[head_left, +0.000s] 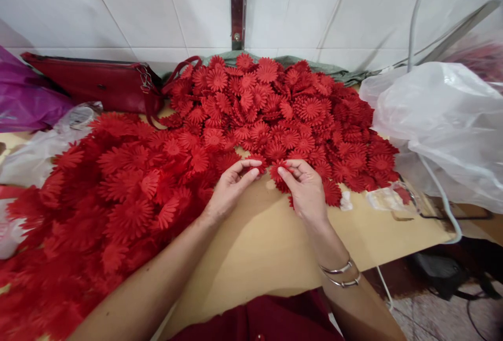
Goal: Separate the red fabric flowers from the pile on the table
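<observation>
Both hands are raised over the near edge of a big heap of red fabric flowers (310, 108). My left hand (234, 183) pinches a small red flower piece (257, 164) between thumb and fingertips. Just to its right, my right hand (304, 186) grips another red flower (278, 169) by its petals, thumb on top. A narrow gap separates the two pieces. Two silver bangles circle my right wrist. Looser red petal layers (129, 215) spread across the left side, beside my left forearm.
A red handbag (98, 84) and a purple bag (29, 95) stand at the back left. White plastic bags (451, 126) bulge at the right, near a pale cable (436, 184). The tan tabletop (251, 257) ends close to my body. Tiled wall rises behind.
</observation>
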Demonstrator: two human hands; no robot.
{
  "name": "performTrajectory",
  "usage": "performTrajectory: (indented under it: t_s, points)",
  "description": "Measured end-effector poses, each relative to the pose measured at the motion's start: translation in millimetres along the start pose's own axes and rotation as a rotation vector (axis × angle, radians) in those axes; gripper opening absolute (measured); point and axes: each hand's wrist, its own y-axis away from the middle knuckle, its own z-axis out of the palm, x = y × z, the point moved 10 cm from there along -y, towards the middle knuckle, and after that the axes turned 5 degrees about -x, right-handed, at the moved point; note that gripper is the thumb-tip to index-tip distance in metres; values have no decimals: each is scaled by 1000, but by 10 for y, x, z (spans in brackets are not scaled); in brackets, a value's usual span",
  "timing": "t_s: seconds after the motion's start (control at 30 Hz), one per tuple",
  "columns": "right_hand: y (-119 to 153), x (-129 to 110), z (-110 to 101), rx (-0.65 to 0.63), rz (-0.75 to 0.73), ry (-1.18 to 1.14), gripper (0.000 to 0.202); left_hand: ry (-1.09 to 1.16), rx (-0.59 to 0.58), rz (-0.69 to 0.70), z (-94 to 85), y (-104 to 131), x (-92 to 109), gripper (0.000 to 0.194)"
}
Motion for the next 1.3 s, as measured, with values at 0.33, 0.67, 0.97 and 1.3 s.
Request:
performTrajectory:
  t_s: [0.33,0.67,0.97,1.3]
  points:
    - [65,-55,250,-213,-7,112,23,-183,53,54,-10,0,129,30]
    - [85,-142,186,-133,-61,183,25,-261,13,48,38,-2,146,30]
    - [118,-212,282,-200,-45,225,30,-368,54,124,9,-2,134,19]
    - [70,-143,231,-215,-23,258,17,-460,85,151,12,20,183,16]
